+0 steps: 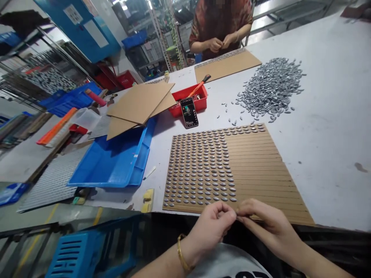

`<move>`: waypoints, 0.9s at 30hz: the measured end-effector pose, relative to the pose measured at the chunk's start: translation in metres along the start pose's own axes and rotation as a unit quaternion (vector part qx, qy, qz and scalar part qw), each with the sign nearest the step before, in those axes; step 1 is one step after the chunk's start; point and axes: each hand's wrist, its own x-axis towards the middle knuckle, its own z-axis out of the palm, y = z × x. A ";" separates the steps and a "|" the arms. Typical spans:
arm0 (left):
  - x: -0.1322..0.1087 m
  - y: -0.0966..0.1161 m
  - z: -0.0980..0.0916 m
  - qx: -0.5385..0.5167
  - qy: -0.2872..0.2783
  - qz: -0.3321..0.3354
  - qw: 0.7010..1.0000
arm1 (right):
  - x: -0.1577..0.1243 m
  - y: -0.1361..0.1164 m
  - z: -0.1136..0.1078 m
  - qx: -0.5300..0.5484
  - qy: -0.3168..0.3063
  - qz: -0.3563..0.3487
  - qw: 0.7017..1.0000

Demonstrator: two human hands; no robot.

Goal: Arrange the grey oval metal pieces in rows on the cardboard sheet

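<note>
My left hand (218,221) is closed in a pinch, its fingertips meeting those of my right hand (262,220) just over the near edge of a brown cardboard sheet (261,166). Whatever small thing lies between the fingertips is too hidden to name. Rows of small silver oval pieces (199,166) cover the sheet's left part and run along its far edge. Ruled lines show on the bare right part. Beyond the sheet lies a loose heap of the same silver pieces (271,87), with a few strays beside it.
A phone (189,112) leans on a red tray (201,102) holding an orange-handled tool (198,86). Left of them, cardboard sheets (139,102) lie over a blue bin (107,162). Across the table a person (222,27) works at another cardboard sheet (228,69). A blue stool (75,255) stands below.
</note>
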 end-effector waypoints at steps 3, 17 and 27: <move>0.014 0.009 0.001 0.041 -0.018 -0.008 0.999 | -0.006 0.003 -0.006 -0.029 0.024 -0.018 0.999; -0.009 -0.001 -0.043 -0.056 -0.045 -0.122 0.990 | 0.000 -0.012 0.004 -0.155 0.004 0.025 0.988; -0.043 -0.034 -0.085 -0.194 -0.028 -0.102 0.975 | -0.001 0.017 0.050 -0.361 0.011 -0.027 0.932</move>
